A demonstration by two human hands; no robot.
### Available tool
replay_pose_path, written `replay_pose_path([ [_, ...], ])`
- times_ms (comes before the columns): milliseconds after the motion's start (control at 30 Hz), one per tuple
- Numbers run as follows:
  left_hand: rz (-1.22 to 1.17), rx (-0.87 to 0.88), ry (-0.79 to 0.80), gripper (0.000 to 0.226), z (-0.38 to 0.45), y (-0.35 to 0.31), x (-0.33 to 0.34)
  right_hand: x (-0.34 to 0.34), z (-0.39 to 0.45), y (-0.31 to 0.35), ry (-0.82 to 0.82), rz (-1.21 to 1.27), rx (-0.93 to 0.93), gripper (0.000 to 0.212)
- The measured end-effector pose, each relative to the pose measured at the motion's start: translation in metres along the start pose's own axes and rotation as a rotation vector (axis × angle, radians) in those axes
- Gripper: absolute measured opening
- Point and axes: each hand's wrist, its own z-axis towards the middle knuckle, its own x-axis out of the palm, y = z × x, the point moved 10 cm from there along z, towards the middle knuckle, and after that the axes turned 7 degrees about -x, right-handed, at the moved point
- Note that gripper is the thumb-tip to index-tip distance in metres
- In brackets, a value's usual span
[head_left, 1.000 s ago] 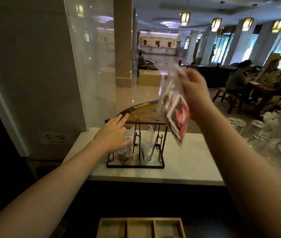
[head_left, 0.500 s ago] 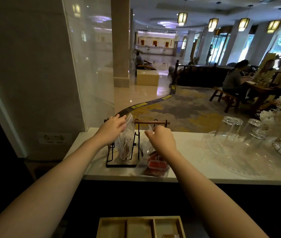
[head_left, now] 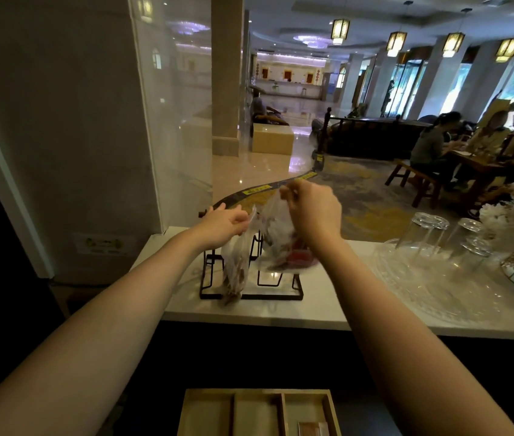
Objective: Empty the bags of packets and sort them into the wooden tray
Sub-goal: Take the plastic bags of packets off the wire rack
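Right hand (head_left: pixel 314 212) has lifted its bag (head_left: pixel 281 240) (hanging lengthwise down); left hand (head_left: pixel 226 223) pinches another bag (head_left: pixel 235 265).

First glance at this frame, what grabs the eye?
Two hands mid-frame, each pinching a clear bag above the black wire rack on the white counter: left hand with the left bag, right hand with the red-packet bag. The wooden tray sits bottom centre; upturned glasses stand right.
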Motion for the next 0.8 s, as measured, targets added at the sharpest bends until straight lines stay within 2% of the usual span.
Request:
replay_pose_path([
  [233,-0.191,0.004,-0.088,0.027,-0.007,0.002,-0.008,-0.085,-0.004,-0.001,-0.242,0.407,-0.107,0.019],
  [300,-0.334,0.023,-0.097,0.024,-0.009,-0.001,-0.011,-0.101,-0.011,0.000,-0.259,0.489,-0.141,0.020],
  [400,-0.507,0.004,-0.144,0.027,-0.018,-0.006,-0.021,-0.107,-0.023,-0.006,-0.227,0.547,-0.174,0.018],
  [567,-0.541,0.077,-0.321,0.026,-0.040,-0.022,-0.051,-0.092,-0.055,-0.023,-0.158,0.626,-0.133,0.014],
  [700,-0.426,0.214,-0.552,0.023,-0.078,-0.042,-0.080,-0.066,-0.088,-0.029,-0.027,0.583,-0.115,0.009],
  [800,-0.323,0.228,-0.600,0.024,-0.103,-0.039,-0.072,-0.051,-0.110,-0.028,0.048,0.533,-0.141,0.009],
])
